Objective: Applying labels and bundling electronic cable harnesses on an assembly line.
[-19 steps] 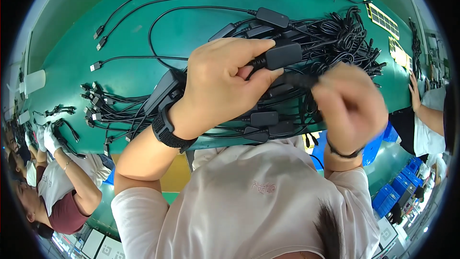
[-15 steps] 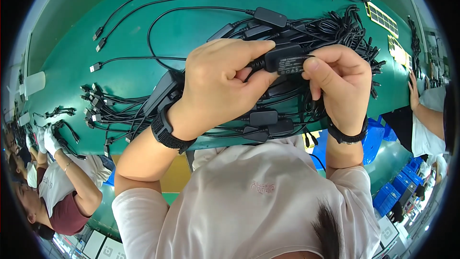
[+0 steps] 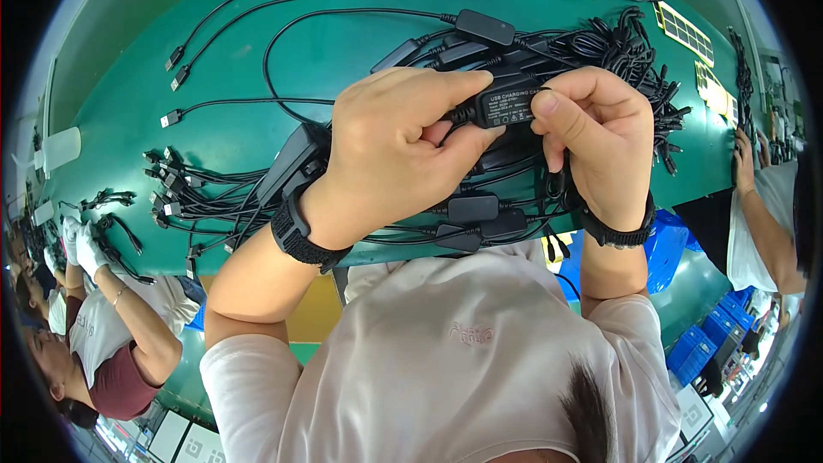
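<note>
Green matting covers the bench (image 3: 129, 120), and the work sits just above it, close to the person's chest. Both hands meet on one small black inline adapter box (image 3: 507, 106) with a white-lettered label facing up. The left hand (image 3: 390, 150) pinches its left end between thumb and forefinger, fingers curled tight around the box and the cable leaving it; the right hand (image 3: 596, 141) closes on the right end, thumb pressed on the top edge, other fingers wrapped behind. Neither hand is open — both are clamped on the same box, held clear of the bench.

Below and behind lies a heap of black cables (image 3: 480, 206) with more such boxes, their USB plugs (image 3: 167, 201) fanned out at the left and thin plugs bunched at the upper right (image 3: 634, 51). Yellow label sheets (image 3: 686, 30) lie near the far edge.

By the look of it, the step in hand is checking or seating this one box — the next move likely calls for a steady two-handed grip while the label face stays up.
</note>
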`<state>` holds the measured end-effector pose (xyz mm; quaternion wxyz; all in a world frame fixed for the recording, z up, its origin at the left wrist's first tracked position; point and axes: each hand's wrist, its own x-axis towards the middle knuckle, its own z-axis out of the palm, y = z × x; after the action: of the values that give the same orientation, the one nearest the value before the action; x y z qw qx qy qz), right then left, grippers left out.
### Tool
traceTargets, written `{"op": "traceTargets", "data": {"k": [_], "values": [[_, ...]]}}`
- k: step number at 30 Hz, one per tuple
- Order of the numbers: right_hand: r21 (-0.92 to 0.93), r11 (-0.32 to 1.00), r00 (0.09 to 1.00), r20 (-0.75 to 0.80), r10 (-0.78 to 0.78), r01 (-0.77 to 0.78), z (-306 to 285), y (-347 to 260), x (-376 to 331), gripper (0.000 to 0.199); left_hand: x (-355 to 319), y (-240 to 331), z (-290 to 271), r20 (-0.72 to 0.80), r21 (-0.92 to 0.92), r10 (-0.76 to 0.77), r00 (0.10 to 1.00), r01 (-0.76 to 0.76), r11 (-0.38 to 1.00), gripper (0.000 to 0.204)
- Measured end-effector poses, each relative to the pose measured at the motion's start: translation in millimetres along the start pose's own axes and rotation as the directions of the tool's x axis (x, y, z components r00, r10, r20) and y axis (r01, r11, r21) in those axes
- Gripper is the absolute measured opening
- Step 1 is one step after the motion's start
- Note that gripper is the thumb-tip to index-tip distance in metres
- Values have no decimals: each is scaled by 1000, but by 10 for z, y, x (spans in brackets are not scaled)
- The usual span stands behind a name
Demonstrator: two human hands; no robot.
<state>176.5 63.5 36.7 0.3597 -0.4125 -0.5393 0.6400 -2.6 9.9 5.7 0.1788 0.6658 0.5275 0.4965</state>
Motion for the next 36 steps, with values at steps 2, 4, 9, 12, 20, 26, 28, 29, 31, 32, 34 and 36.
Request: {"op": "traceTargets", "data": {"k": [2,4,9,12,20,26,28,29,31,32,34,36], "values": [[3,1000,1000,-1,7,-7,2,-1,0,9,1,-2,-5,3,2,6,1000,-6,1000,39],[2,1000,1000,-2,-10,10,3,16,2,9,0,-2,-6,6,3,11,1000,-11,1000,39],[-7,1000,1000,-1,-14,14,4,24,-3,9,-14,-3,6,-6,-15,-3,1000,3,1000,40],[-32,999,1000,-2,-18,18,14,22,4,9,-10,-10,7,-8,-15,6,1000,-6,1000,39],[-41,999,1000,-10,-23,23,46,35,-8,9,-5,-8,20,-31,-16,12,999,-12,1000,34],[-53,997,998,-22,-57,55,59,50,-19,9,-7,-7,36,-60,-20,8,998,-9,1000,29],[-90,995,998,-26,-56,53,63,37,-27,9,-9,-10,39,-68,-35,5,998,-7,999,29],[-89,995,998,-27,-56,53,65,42,-24,9,-5,-3,34,-65,-24,6,998,-7,1000,29],[-137,983,991,-37,-131,124,69,57,-15,9,3,4,29,-60,-12,5,998,-6,1000,29],[-136,983,991,-37,-129,123,70,55,-16,9,6,6,28,-55,-5,5,998,-5,1000,29],[-259,956,986,-59,-158,137,72,41,-21,8,11,7,27,-49,3,4,999,-4,1000,29],[-275,947,980,-65,-189,165,81,37,-26,7,19,8,29,-52,-7,9,999,-9,1000,29]]}}
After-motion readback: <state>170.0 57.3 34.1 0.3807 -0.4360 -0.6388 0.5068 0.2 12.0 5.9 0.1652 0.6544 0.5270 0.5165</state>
